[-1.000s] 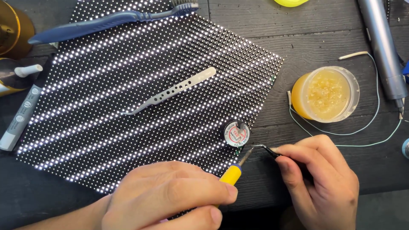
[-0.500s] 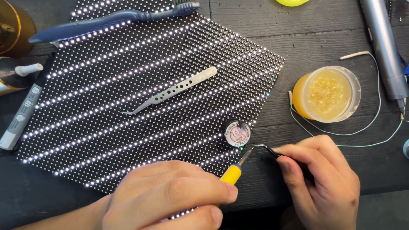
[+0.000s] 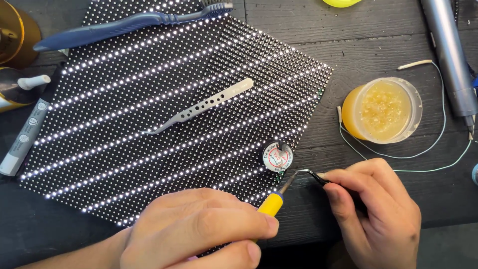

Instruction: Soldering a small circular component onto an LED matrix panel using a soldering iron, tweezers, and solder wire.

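1. My soldering iron (image 3: pixel 277 197) has a yellow grip and a thin dark metal tip. It slants up to the right, with the tip at the near right edge of the LED panel (image 3: pixel 149 124).
2. My black tweezers (image 3: pixel 309 174) are slim and curved, pointing left, with the tips just beside the iron's tip.
3. The LED panel lies flat on the tabletop, turned at an angle, with diagonal rows of dots lit white.

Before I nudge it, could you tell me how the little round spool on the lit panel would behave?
The round spool looks small, so probably light. It lies flat on the LED panel, so it should slide rather than roll. Tipped on edge, it would likely roll away.
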